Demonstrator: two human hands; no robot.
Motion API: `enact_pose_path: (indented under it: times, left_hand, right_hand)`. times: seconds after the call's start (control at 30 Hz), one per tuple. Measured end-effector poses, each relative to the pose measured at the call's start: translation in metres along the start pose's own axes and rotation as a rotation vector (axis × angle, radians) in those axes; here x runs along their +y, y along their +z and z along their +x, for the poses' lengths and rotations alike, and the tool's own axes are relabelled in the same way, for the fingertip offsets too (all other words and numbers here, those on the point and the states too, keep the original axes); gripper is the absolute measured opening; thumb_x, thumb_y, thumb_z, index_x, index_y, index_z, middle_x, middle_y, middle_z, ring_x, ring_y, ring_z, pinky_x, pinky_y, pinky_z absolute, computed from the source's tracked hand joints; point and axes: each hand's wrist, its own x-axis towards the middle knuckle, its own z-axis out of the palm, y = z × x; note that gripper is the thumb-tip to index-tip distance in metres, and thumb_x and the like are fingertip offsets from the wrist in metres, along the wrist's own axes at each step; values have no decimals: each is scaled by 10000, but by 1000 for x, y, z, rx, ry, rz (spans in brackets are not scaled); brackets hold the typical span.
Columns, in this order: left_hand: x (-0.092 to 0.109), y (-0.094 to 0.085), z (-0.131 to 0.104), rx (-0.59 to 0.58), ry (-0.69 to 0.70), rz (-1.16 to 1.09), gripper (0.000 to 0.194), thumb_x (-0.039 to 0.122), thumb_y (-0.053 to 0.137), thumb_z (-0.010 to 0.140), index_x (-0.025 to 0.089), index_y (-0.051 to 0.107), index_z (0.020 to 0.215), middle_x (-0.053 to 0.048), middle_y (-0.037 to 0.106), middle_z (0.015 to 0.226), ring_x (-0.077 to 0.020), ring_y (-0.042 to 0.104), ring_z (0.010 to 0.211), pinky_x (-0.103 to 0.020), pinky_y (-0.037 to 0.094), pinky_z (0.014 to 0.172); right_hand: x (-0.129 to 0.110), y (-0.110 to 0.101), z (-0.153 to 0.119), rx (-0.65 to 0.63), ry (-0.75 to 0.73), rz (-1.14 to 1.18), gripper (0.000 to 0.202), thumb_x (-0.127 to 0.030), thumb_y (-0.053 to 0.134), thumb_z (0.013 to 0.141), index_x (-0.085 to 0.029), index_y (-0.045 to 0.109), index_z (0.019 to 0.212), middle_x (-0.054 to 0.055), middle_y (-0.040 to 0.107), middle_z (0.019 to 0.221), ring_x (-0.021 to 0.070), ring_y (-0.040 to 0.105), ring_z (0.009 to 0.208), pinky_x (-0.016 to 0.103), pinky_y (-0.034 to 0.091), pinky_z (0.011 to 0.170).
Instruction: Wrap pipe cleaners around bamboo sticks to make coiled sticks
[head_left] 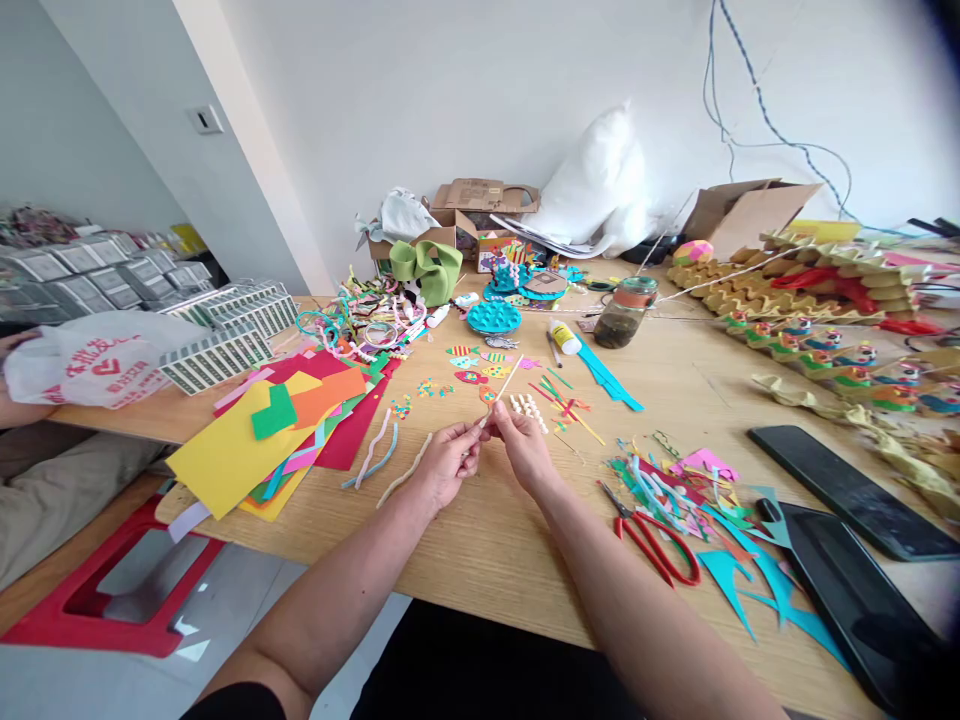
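My left hand (pixel 450 460) and my right hand (pixel 521 445) meet over the middle of the table, fingers pinched. Between them is a thin cream strip (pixel 510 378), pointing up and away; it looks like a pipe cleaner. Just beyond my right hand lie small white curled pieces (pixel 529 408) in rows. Past the fingertips are colourful paper fish (pixel 471 377). To the left of my left hand rest a cream pipe cleaner (pixel 405 470), a blue one (pixel 381 458) and a purple one (pixel 369 452). Tiny paper dots (pixel 426 388) lie behind these.
Coloured sheets (pixel 217 450) are stacked at left, beside a person with a plastic bag (pixel 112 360). Red-handled scissors (pixel 652 540), paper scraps (pixel 724 565) and two phones (pixel 855 490) lie right. A glue bottle (pixel 564 337), jar (pixel 626 312) and egg trays (pixel 832 280) stand farther back.
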Motion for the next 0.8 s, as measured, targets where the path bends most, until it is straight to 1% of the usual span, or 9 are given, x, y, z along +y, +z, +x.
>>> enact_pose_path:
  times: [0.07,0.13,0.23,0.3,0.4,0.47,0.53,0.63,0.8]
  left_hand:
    - [0,0,0,12,12,-5,301,378,704,644,116,572,713,54,404,537,-1,264,383,-168,112,363]
    - [-2,0,1,17,24,-18,293,362,714,635,117,562,690,53,407,540,2,254,391,-164,126,367]
    - [-3,1,1,-1,35,-40,278,338,716,642,116,554,678,47,428,556,6,260,401,-156,154,378]
    - [-3,1,0,-20,31,-46,263,333,701,664,116,554,684,49,425,546,5,266,392,-156,150,373]
    - [0,1,-1,-53,-6,-55,255,351,666,692,119,566,715,42,447,538,-10,327,379,-160,161,359]
    - [3,1,-2,-72,-37,-59,275,389,628,712,123,573,751,25,493,542,-34,388,380,-166,196,349]
    - [5,2,-4,-82,-65,-34,309,438,580,737,135,567,792,10,534,520,-54,406,356,-172,210,330]
    - [7,2,-6,-79,-72,77,341,498,518,765,160,535,811,14,538,430,-71,373,286,-172,197,296]
    - [5,4,-8,-31,16,272,369,541,471,787,173,498,799,52,479,345,-60,301,235,-155,187,271]
  right_hand:
    - [2,0,0,-5,-17,-56,419,-566,533,756,-174,562,612,17,582,589,140,536,574,280,453,588]
    - [5,0,1,6,-36,-108,389,-548,579,729,-180,545,606,15,568,582,136,517,553,269,433,549]
    - [6,1,0,37,-73,-160,380,-535,552,756,-189,515,601,13,550,578,137,509,552,267,422,547]
    - [5,1,-1,52,-83,-177,382,-536,540,763,-193,510,598,13,549,580,139,509,558,269,418,552]
    - [1,1,-1,37,-48,-96,388,-539,552,751,-191,512,582,6,539,561,134,494,535,266,401,534]
    - [-1,0,-1,28,-19,-7,381,-524,587,729,-186,516,570,-2,530,550,125,482,520,261,391,527]
    - [-2,0,-1,26,-1,53,365,-506,618,710,-179,533,574,-4,535,556,122,484,528,260,393,542]
    - [-4,0,-1,10,14,91,343,-490,636,700,-172,560,597,-2,554,571,123,496,553,262,406,573]
    - [-3,-1,-1,-16,14,141,354,-488,571,767,-160,587,634,2,558,577,119,510,575,261,419,611]
